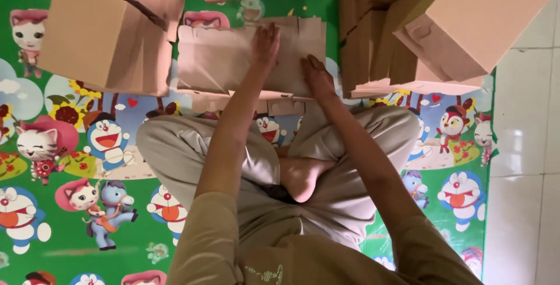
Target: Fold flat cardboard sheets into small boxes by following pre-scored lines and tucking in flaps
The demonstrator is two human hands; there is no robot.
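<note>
**Mia:** What is the person doing with the left hand?

**Ben:** It lies flat on a flat cardboard sheet. The fingers are spread out and point away from the person. The hand is not grabbing anything. It just presses down.

**Mia:** And the right hand?

**Ben:** It rests on the same sheet, near its right end and closer to the person. It looks loose and flat too, with nothing pinched in it.

**Mia:** Where is the sheet?

**Ben:** It lies on the mat, right in front of the person's crossed legs. The mat is green with lots of cartoon cats and animals on it.

**Mia:** What else is around?

**Ben:** A big folded box stands to the left of the sheet, just beside it. On the right is a pile of boxes, some leaning on each other. More boxes show at the top edge. A bare foot sticks out between the legs. White floor tiles lie on the far right, past the mat.
</note>
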